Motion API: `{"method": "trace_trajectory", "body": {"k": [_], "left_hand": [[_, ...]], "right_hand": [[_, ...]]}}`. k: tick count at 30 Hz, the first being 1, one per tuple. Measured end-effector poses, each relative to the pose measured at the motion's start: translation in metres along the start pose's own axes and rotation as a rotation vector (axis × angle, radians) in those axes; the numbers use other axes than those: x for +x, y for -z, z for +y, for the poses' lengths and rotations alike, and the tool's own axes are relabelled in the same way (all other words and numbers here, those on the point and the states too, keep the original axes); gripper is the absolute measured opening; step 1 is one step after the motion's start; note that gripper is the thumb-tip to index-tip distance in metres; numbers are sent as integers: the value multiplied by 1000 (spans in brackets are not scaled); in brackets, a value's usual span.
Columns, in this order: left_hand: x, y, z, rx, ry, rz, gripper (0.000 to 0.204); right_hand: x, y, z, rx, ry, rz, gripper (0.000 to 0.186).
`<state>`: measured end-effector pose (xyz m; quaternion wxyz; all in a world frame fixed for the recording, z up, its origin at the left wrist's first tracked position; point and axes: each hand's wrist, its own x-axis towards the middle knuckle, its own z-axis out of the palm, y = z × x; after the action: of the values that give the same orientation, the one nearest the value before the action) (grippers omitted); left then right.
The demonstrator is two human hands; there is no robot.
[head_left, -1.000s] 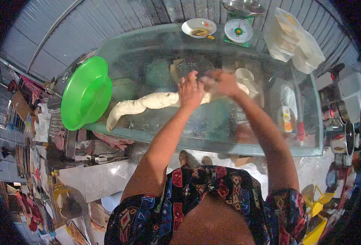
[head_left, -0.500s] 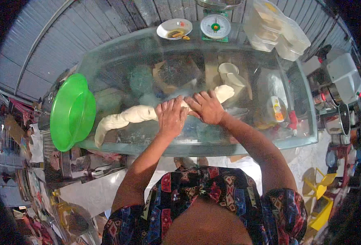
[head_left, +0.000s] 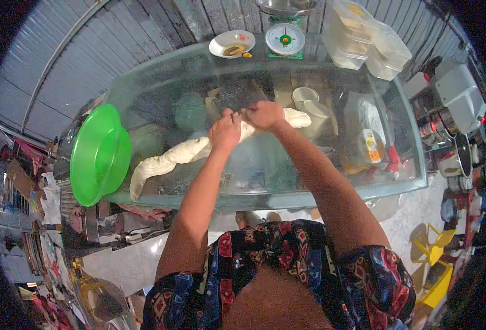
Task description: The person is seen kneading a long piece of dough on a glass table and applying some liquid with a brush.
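A long roll of pale dough lies slantwise across the glass tabletop, its left end bent toward the near edge. My left hand is closed on the middle of the roll, fingers curled over its far side. Close beside it, my right hand also grips the dough, with its fingers bent and partly hidden behind the knuckles. The roll's right end sticks out past my right hand.
A green plastic basin leans at the table's left end. Along the back edge stand a white bowl, a dial scale and stacked clear containers. Yellow chairs stand on the floor at right.
Both hands have moved toward the far side, and their outstretched fingers have curled over the dough. The roll's middle has shifted slightly away from me.
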<state>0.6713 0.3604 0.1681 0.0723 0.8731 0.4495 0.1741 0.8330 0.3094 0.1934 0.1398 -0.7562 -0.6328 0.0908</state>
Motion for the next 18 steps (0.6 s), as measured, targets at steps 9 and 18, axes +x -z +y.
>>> {"method": "trace_trajectory", "body": {"k": [9, 18], "left_hand": [[1, 18, -1, -484, -83, -124, 65], [-39, 11, 58, 112, -406, 7, 84]], "right_hand": [[-36, 45, 80, 624, -103, 14, 70], [-119, -4, 45, -224, 216, 560, 60]]}}
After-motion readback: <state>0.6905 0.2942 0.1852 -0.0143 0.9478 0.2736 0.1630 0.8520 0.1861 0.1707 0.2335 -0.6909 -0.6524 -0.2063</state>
